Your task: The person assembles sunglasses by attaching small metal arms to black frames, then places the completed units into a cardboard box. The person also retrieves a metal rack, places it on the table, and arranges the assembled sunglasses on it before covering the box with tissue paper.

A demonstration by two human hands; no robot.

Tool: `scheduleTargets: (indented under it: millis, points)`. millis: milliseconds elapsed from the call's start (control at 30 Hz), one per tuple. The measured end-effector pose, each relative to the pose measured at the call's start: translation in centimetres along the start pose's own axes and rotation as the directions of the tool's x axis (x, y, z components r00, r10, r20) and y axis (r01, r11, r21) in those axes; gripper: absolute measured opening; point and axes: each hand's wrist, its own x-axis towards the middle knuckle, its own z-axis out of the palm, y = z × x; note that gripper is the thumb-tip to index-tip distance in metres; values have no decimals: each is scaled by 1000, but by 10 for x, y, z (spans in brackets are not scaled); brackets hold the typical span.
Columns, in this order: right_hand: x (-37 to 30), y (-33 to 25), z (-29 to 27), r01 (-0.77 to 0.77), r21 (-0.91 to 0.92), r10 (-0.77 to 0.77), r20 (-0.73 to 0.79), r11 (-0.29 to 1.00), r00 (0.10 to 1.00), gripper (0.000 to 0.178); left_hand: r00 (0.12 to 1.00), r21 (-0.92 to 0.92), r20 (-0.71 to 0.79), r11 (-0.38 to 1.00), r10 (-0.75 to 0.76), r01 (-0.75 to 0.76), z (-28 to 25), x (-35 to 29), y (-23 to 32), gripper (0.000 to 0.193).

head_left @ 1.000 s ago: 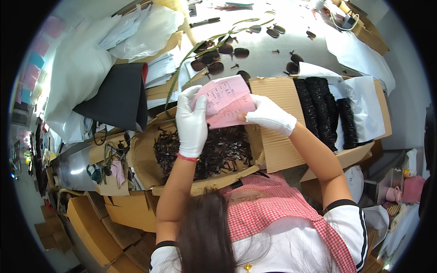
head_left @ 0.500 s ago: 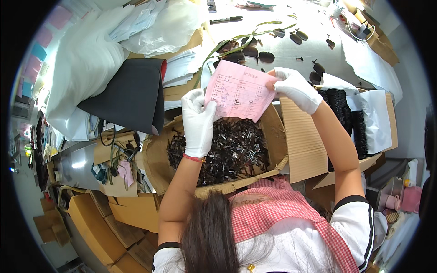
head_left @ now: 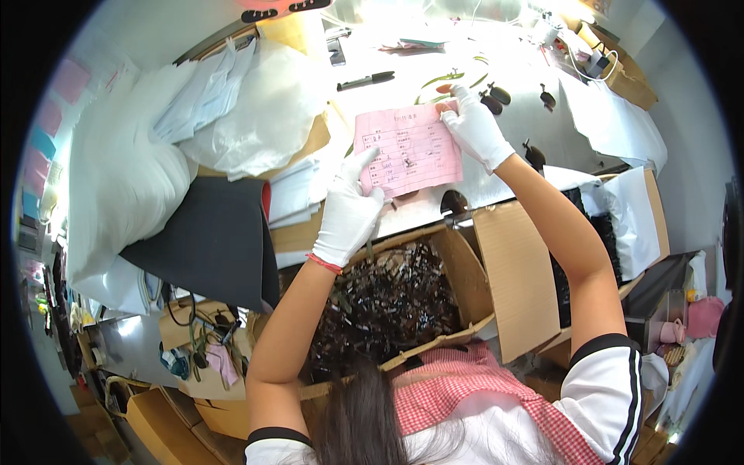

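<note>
As left fingers [head_left: 360, 164] and right fingers [head_left: 459, 118] grip a pink slip [head_left: 426, 139], its printed grid [head_left: 422, 159] shows handwriting [head_left: 387, 164].

Fisheye frame: dark corners, bowed edges; white glare bleaches the far tabletop [head_left: 411, 63] (small dark pieces [head_left: 395, 304] look blurred).

Pale grey wall [head_left: 686, 116], brightly lit metal worktable [head_left: 566, 139]

Head cam, fisheye, L of pr; faces dn, close over L hand [head_left: 349, 215] & R hand [head_left: 474, 130].
</note>
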Motion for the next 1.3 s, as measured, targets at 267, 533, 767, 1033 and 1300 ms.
scheduleTargets:
  millis: [267, 533, 767, 1033, 1300]
  points:
    - [91, 67, -6, 48, 164, -68, 118, 985, 991, 31, 999, 217, -54, 976, 5, 7, 5, 86, 1, 53]
    - [191, 129, 9, 225, 48, -223, -45, 973, 974, 18, 989, 60, -139, 997, -43, 51, 37, 207, 6, 51]
    - [256, 165, 2, 4, -158, -26, -138, 987, 990, 30, 992, 303, -58, 945, -108, 120, 62, 282, -29, 56]
    - [326, 196, 0, -164, -362, 90, -213, 918, 973, 39, 929, 701, 175, 621, 327, -350, 72, 296, -61, 41]
    - [339, 216, -5, -193, 188, 222, -148, 963, 964, 47, 962, 639, 113, 723, 249, -262, 88, 296, -59, 48]
